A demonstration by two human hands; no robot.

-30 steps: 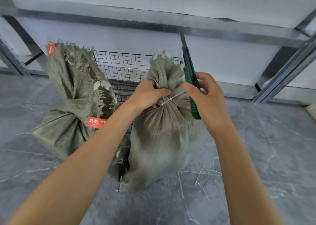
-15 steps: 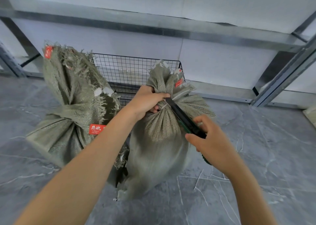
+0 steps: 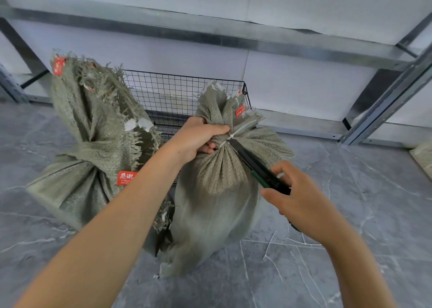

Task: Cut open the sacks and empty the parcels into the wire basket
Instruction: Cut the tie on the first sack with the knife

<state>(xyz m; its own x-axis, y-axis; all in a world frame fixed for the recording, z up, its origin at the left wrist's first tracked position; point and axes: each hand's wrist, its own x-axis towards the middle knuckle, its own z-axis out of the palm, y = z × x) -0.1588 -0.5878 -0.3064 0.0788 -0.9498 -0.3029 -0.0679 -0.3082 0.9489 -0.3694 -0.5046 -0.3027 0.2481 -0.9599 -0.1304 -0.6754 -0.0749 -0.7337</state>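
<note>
The left hand (image 3: 198, 137) grips the gathered neck of the grey-green woven plastic sack (image 3: 217, 205), fingers curled round the bunched fabric just beside the white plastic cable tie (image 3: 236, 133). This grip holds the sack upright on the grey marbled floor (image 3: 362, 249) and appears to steady the tie for cutting. The right hand (image 3: 301, 200) is closed round the green-and-black utility knife (image 3: 259, 169), below and to the right of the left hand. The knife tip appears to touch the tie on the side away from the left hand, probably as a guard against a slip. The black wire mesh basket (image 3: 177, 92) stands just beyond the left hand, behind the sack, so the contents can be tipped forward. A second grey-green woven sack (image 3: 93, 144), tied at its middle, stands to the left of the left hand. No parcels are visible.
</note>
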